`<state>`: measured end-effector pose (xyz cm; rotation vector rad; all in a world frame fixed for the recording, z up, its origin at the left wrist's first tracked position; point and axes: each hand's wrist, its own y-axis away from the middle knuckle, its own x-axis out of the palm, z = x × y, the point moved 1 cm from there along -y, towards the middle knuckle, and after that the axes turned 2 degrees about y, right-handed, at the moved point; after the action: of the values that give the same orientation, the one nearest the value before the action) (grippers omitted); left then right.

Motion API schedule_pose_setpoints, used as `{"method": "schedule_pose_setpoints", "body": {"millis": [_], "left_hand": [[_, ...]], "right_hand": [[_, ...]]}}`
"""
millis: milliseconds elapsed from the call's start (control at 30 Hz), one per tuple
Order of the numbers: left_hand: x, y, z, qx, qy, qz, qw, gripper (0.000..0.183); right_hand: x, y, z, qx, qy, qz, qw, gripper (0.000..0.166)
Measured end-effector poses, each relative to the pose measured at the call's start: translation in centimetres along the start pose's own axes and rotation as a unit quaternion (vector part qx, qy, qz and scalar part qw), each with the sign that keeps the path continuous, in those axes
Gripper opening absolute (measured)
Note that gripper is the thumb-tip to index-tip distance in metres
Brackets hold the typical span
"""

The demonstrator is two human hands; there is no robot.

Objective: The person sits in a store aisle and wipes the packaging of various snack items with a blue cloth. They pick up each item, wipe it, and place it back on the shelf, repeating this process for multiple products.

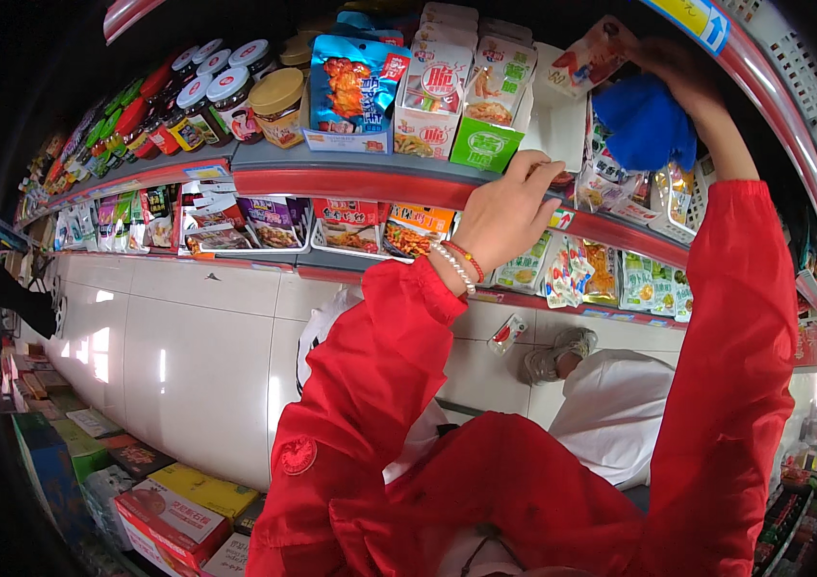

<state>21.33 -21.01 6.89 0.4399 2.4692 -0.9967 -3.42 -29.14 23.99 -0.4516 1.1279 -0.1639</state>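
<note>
My left hand [505, 209] is at the shelf's front edge, its curled fingers on the front lip of an open white cardboard display box [556, 130]. A reddish patch shows under those fingertips. My right hand [675, 72], blurred and in shadow, reaches in above the same shelf. From it hangs a crumpled blue cloth [645, 122], covering part of the bagged snacks behind. A reddish printed snack packet [591, 56] tilts over the box's back corner at my right fingertips; whether they grip it, I cannot tell.
Left of the box stand snack cartons [433, 94], a blue pouch [350, 86] and several lidded jars [231, 94]. Bagged foods [419, 229] fill the lower shelf. One small packet [508, 334] lies on the tiled floor [199, 346]. Stacked cartons [177, 505] are behind at left.
</note>
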Motion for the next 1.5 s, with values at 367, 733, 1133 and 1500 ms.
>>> {"method": "schedule_pose_setpoints", "body": {"millis": [367, 733, 1133, 1500], "left_hand": [[0.0, 0.3, -0.1, 0.012, -0.009, 0.005, 1.000, 0.044], [0.6, -0.1, -0.5, 0.025, -0.031, 0.024, 0.999, 0.050], [1.6, 0.1, 0.5, 0.057, -0.089, 0.015, 0.994, 0.057], [2.4, -0.1, 0.5, 0.089, -0.101, 0.000, 0.991, 0.059]], "right_hand": [[3.4, -4.0, -2.8, 0.002, 0.047, 0.113, 0.993, 0.033], [7.5, -9.3, -11.5, -0.018, 0.100, 0.170, 0.980, 0.034], [6.9, -7.6, -5.0, -0.031, 0.113, 0.049, 0.992, 0.045], [-1.4, 14.5, 6.6, -0.228, 0.074, -0.019, 0.971, 0.020]]}}
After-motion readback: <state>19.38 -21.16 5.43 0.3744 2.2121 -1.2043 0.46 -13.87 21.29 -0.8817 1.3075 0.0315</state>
